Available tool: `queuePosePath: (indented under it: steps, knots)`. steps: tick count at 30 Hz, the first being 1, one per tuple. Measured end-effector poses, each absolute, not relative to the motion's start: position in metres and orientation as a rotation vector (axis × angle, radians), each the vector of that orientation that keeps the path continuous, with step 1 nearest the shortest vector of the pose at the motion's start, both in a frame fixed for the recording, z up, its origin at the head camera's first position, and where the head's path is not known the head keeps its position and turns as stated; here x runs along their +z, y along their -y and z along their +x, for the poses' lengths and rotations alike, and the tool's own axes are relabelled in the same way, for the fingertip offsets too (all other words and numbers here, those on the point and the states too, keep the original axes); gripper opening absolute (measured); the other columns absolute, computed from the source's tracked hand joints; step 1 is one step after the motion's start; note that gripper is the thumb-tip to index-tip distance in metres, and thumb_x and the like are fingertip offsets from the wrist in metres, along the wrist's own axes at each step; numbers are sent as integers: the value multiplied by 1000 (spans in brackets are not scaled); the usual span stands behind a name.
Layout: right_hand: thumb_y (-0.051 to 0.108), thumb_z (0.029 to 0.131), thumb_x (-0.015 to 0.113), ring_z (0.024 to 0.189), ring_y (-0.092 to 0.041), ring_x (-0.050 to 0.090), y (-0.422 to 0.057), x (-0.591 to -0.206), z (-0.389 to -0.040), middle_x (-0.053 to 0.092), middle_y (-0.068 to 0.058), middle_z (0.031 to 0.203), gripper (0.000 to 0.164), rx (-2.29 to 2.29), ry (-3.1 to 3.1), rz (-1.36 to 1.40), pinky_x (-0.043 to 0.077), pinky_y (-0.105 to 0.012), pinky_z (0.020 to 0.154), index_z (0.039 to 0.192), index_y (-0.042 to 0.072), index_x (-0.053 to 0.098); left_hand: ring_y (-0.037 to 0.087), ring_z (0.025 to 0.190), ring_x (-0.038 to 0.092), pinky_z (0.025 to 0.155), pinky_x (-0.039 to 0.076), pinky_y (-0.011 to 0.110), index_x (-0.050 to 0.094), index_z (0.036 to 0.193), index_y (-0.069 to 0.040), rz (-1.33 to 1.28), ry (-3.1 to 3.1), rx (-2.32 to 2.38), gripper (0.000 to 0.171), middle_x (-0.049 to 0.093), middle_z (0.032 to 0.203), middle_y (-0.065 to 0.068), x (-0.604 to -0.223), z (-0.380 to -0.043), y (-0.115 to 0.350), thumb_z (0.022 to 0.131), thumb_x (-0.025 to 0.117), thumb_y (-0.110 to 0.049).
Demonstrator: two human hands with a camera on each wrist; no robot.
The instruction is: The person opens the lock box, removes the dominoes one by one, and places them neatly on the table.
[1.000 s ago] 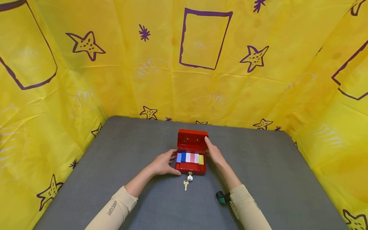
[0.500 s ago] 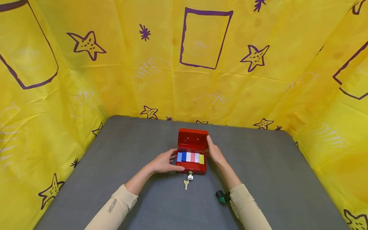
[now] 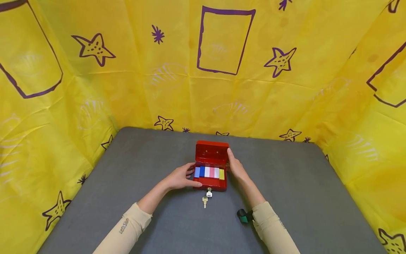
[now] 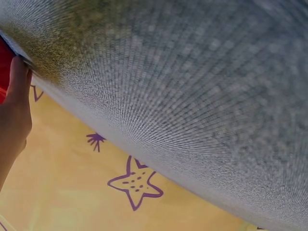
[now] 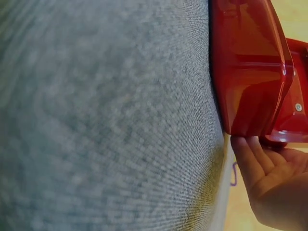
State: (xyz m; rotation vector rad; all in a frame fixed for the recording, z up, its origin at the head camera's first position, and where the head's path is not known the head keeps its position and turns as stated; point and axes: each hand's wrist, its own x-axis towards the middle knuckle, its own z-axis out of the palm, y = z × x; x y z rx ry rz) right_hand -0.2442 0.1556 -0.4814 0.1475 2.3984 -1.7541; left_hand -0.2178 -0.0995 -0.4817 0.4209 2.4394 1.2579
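A small red cash box (image 3: 213,182) stands on the grey table with its lid (image 3: 211,150) raised. In it lies a row of coloured blocks (image 3: 211,172): blues, white, pink and yellow. One key (image 3: 209,193) sits at the front lock, and a second key (image 3: 204,201) hangs below it. My left hand (image 3: 177,179) grips the box's left side, thumb over the front rim and fingers bent along the side. My right hand (image 3: 237,170) touches the right side and the lid's edge; the right wrist view shows its fairly straight fingers (image 5: 250,161) against the red metal.
The grey tabletop (image 3: 152,148) surrounds the box. Yellow cloth (image 3: 127,88) printed with purple starfish encloses the table at the back and sides. A black and green device (image 3: 243,216) is at the right wrist.
My left thumb has moved from the box's front left corner onto its front rim. The right hand stays by the lid's edge. Box and blocks look the same.
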Motion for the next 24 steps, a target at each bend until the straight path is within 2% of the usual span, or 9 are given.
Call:
queuePosePath:
  steps: [7,11,15,18,20,24]
  knots:
    - [66,98,24,119,-40,56,-152,-479,-244,54,-26,134,84,-1801,-2336,137,43,-49,103,143,-3,43,32,131,48,98,48,43,34,149,-6,400,-2408,1311,95,44,147,16,-480,-217,99,74,85,-35]
    - [57,102,26,131,-40,45,-151,-477,-243,42,-24,146,75,-1862,-2279,65,36,-53,108,150,-1,29,32,131,47,97,49,44,33,150,-9,401,-2406,1316,96,43,148,14,-479,-217,99,74,85,-36]
    - [43,105,37,135,-40,38,-150,-474,-239,31,-23,151,67,-1942,-2266,61,34,-54,109,151,-2,21,32,131,48,96,50,45,34,150,-9,413,-2416,1306,95,43,147,14,-479,-218,100,73,85,-37]
    - [31,103,47,134,-39,39,-148,-462,-228,34,-24,150,61,-2012,-2263,110,36,-52,108,149,-3,26,32,130,48,96,50,44,35,149,-10,411,-2418,1302,95,44,147,14,-480,-218,100,73,85,-38]
    - [26,101,52,132,-37,42,-147,-461,-223,38,-21,148,57,-2030,-2318,142,39,-51,106,147,0,32,31,130,48,97,49,44,35,149,-10,406,-2418,1302,95,44,147,13,-480,-218,101,73,85,-38]
    - [15,97,58,118,-32,51,-145,-454,-213,49,-20,137,46,-2091,-2419,200,47,-40,97,137,-1,43,31,131,48,97,49,45,35,149,-10,400,-2419,1297,96,44,147,13,-481,-218,102,73,85,-40]
